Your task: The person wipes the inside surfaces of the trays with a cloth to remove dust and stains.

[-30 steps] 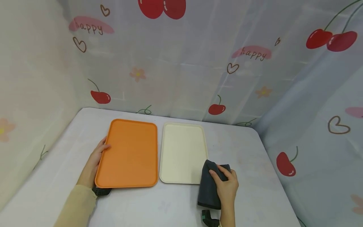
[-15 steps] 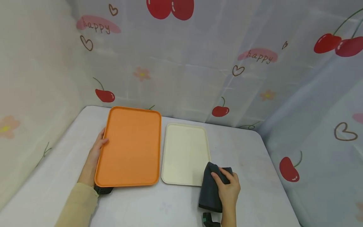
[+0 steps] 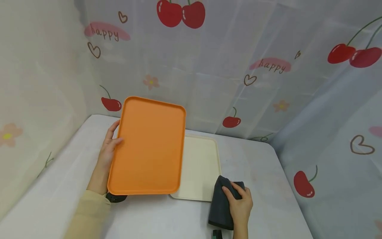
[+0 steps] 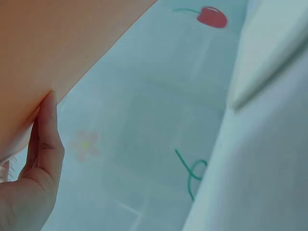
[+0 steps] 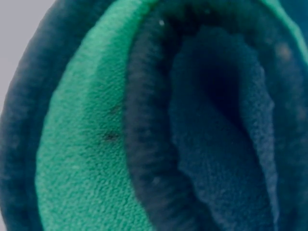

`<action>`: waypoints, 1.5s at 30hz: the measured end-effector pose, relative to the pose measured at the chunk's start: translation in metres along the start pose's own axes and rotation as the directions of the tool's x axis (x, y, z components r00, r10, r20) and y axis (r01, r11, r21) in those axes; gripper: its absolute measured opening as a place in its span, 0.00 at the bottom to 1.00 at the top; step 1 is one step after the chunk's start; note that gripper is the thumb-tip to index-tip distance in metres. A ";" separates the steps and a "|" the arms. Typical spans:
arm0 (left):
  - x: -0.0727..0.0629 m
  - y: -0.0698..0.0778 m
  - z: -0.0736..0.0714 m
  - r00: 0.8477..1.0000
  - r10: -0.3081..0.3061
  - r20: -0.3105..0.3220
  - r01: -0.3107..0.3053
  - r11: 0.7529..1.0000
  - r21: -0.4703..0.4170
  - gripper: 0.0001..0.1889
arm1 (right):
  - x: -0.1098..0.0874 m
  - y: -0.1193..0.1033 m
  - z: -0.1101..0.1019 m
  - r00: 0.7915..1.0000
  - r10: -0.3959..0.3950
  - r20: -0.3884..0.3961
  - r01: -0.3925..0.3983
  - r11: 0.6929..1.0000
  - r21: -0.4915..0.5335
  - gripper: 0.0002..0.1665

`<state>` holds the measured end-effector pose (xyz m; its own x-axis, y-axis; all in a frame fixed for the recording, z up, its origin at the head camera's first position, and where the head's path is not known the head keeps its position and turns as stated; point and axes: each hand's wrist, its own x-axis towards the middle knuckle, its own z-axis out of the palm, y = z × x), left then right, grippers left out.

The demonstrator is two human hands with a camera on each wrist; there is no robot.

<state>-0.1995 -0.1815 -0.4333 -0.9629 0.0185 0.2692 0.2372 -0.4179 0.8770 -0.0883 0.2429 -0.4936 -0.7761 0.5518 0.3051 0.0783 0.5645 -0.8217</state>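
Observation:
An orange rectangular tray (image 3: 149, 146) is raised and tilted, its inner face toward the head camera. My left hand (image 3: 105, 154) grips its left edge, thumb on the front and the other fingers behind. In the left wrist view the tray's underside (image 4: 62, 48) shows above the fingers of the left hand (image 4: 41, 163). At the right, my right hand (image 3: 241, 205) pinches a dark grey folded cloth (image 3: 220, 205) near its top. The right wrist view looks into the folds of this cloth (image 5: 91, 159), where a green layer lies between dark edges.
A cream tray (image 3: 203, 166) lies on the white-covered table (image 3: 256, 186), its left part hidden behind the orange tray. The cloth overlaps its lower right corner. A white curtain (image 3: 197, 89) printed with cherries hangs behind the table and along its sides.
The orange tray has risen and moved right in my left hand, and its top tips up more. It now covers part of the cream tray. My right hand keeps its hold on the cloth.

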 end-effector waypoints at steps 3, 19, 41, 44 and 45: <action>-0.001 0.001 0.013 1.000 0.013 0.002 -0.013 0.999 -0.033 0.28 | -0.001 0.001 0.000 1.000 -0.004 -0.006 0.004 1.000 -0.010 0.19; -0.017 -0.016 0.037 0.994 0.109 0.030 -0.104 0.987 -0.122 0.30 | 0.021 -0.023 -0.008 0.991 -0.105 -0.089 0.110 0.992 0.055 0.17; -0.013 -0.033 0.058 0.974 0.115 0.195 -0.054 0.953 -0.297 0.33 | 0.080 -0.190 0.042 0.939 -0.320 -0.128 0.331 0.941 0.076 0.17; -0.014 -0.036 0.060 0.977 0.100 0.190 -0.037 0.951 -0.307 0.33 | 0.083 -0.191 0.053 0.936 -0.314 -0.161 0.314 0.949 -0.025 0.17; -0.014 -0.037 0.061 0.977 0.096 0.190 -0.033 0.950 -0.309 0.33 | 0.084 -0.191 0.056 0.935 -0.311 -0.173 0.306 0.950 -0.056 0.17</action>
<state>-0.1872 -0.1109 -0.4453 -0.8938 0.1504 0.4225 0.2174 -0.6788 0.7014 -0.2038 0.1467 -0.3378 -0.6414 0.4465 0.6239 -0.1276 0.7398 -0.6606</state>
